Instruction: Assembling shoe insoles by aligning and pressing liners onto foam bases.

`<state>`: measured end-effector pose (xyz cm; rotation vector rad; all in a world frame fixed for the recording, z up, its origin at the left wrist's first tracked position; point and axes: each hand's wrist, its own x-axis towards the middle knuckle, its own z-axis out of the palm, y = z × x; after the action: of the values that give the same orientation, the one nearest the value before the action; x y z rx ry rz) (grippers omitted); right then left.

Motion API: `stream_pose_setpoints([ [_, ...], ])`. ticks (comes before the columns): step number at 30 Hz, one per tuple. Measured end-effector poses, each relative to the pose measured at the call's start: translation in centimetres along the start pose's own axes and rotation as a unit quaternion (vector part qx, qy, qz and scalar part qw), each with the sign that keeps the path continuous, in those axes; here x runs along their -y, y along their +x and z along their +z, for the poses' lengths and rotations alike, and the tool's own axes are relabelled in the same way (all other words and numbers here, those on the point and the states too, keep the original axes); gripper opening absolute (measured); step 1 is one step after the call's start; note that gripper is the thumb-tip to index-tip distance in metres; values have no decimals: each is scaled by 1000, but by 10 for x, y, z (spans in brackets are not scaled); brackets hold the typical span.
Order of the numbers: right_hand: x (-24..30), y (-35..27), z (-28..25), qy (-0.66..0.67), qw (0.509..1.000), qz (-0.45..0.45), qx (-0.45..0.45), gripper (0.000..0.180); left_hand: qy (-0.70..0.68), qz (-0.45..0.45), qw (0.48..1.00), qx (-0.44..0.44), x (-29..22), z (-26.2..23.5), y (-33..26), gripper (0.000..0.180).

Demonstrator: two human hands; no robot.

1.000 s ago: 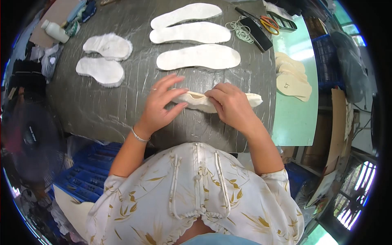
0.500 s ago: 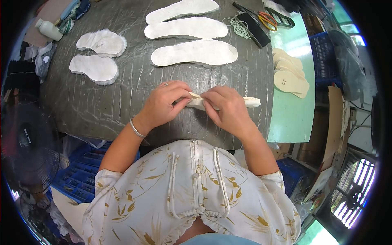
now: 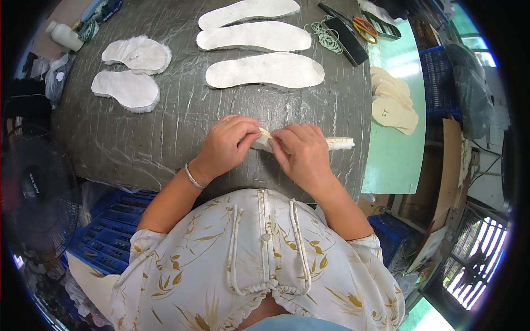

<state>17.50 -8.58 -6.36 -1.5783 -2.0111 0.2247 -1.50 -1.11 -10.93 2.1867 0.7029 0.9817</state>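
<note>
Fingers and thumbs of both hands pinch a cream-white insole (image 3: 340,143) over the near part of the table. It is turned on edge, so its layered rim faces up. My left hand (image 3: 228,144) grips the left end, where a thin strip of the edge stands up between the hands. My right hand (image 3: 302,153) closes around the middle and hides much of it. Beyond the hands lie three long white insoles (image 3: 265,70) with fuzzy undersides. Farther left rest two shorter fleece-edged insoles (image 3: 126,90).
At the far right of the dark table (image 3: 182,132) are green rubber bands (image 3: 324,38), a black box (image 3: 346,41) and orange-handled scissors (image 3: 364,28). Cream insole-shaped pieces (image 3: 395,113) overlap on a green board (image 3: 389,165). A fan (image 3: 36,193) and blue crate (image 3: 110,226) stand at left.
The hands keep hold of the insole in nearly the same place. My left fingers have shifted slightly along its edge, and the pinched strip now tilts more. The view has moved a little.
</note>
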Motion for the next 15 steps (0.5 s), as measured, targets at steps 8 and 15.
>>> stream_pose_setpoints([
  [8,6,-1,9,12,1000,13,-21,7,25,39,998,-35,-2,4,-6,22],
  [15,5,-5,8,-1,1000,11,-13,8,-94,-33,995,8,3,-19,-5,41],
])
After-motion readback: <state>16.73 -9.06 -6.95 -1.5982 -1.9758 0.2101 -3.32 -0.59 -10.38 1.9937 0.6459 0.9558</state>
